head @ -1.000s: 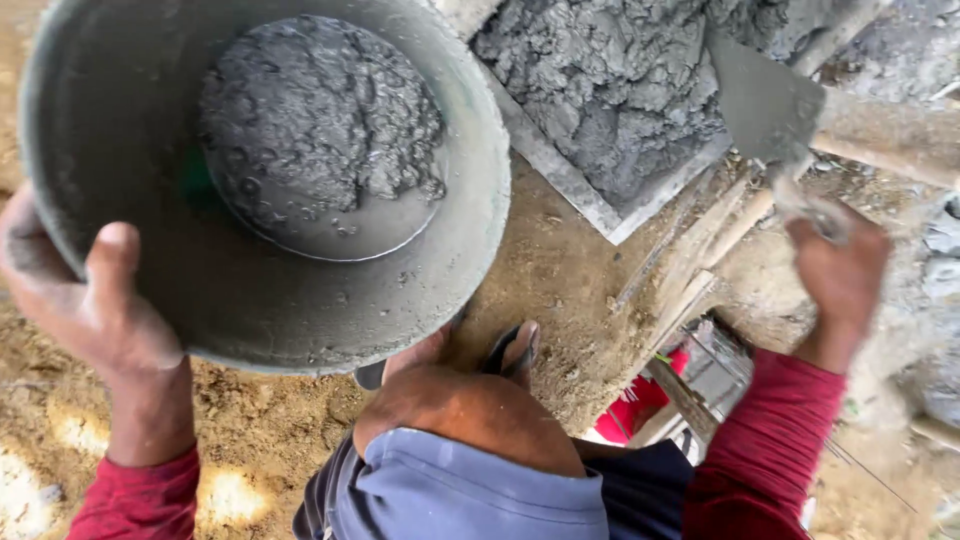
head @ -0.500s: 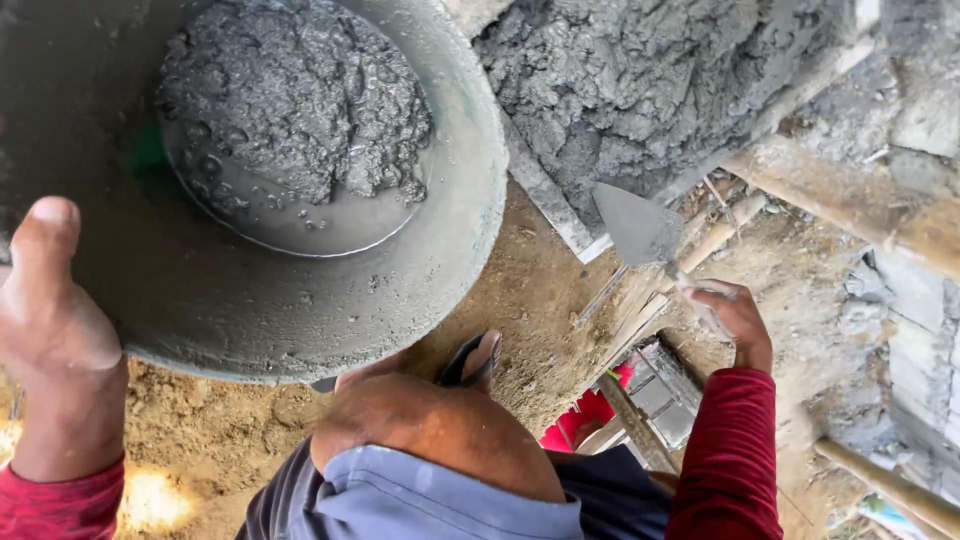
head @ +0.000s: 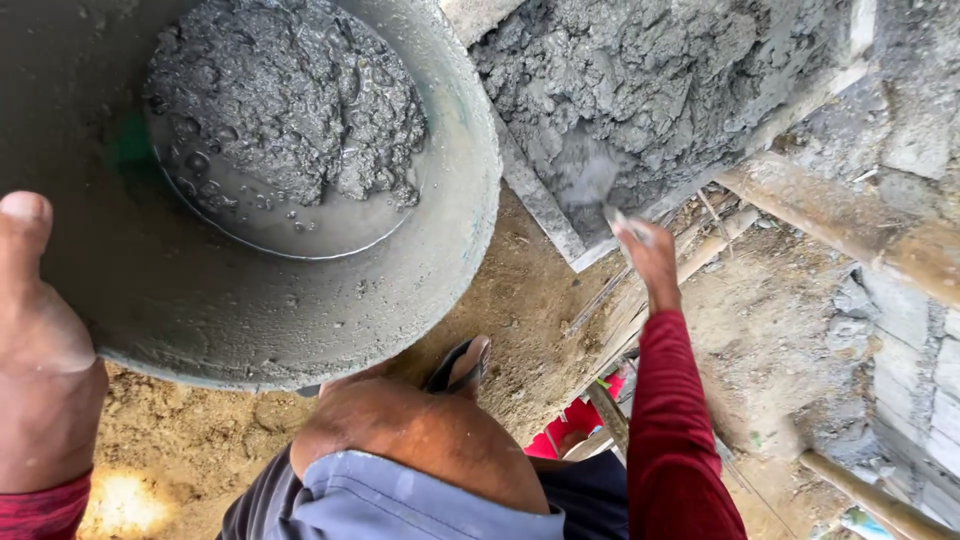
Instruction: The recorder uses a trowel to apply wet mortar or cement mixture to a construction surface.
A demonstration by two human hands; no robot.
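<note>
The round grey bucket of wet cement mortar point(head: 250, 180) is gripped at its near left rim by the left hand point(head: 40, 330), thumb hooked over the edge. The right hand point(head: 645, 255), in a red sleeve, is closed on a blurred metal trowel point(head: 590, 185) pressed into the grey mortar heap point(head: 650, 80) on a flat board point(head: 545, 215). Sandy ground point(head: 520, 300) lies below.

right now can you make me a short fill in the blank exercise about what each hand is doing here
1. The left hand grips the rim of a round grey ____ that holds wet mortar.
2. The right hand holds a ____ whose blade is in the mortar pile.
3. The sleeve on the right arm is ____ in colour.

Missing words: bucket; trowel; red
</note>
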